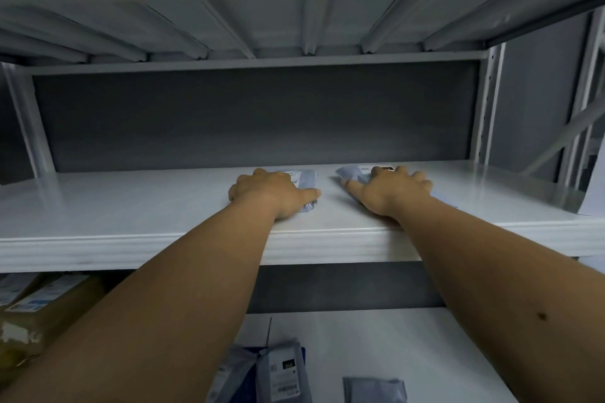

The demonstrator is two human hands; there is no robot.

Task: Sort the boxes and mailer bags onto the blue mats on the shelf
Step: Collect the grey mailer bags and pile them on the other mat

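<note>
Both my arms reach onto a white upper shelf (pixel 131 206). My left hand (pixel 268 193) lies palm down on a small grey mailer bag (pixel 306 178) with a white label, its fingers curled over the bag. My right hand (pixel 393 190) presses on a second grey mailer bag (pixel 348 173), fingers spread across it; a dark label shows beyond the fingers. On the lower shelf, two grey mailer bags (pixel 278 373) rest on a blue mat (pixel 302 352), and another grey mailer bag (pixel 375 389) lies to their right.
Cardboard boxes (pixel 42 304) with white labels stand at the lower left under the shelf. White metal uprights (pixel 487 101) frame the right side. A ribbed shelf underside (pixel 294 26) hangs overhead. A grey back panel (pixel 255 114) closes the rear.
</note>
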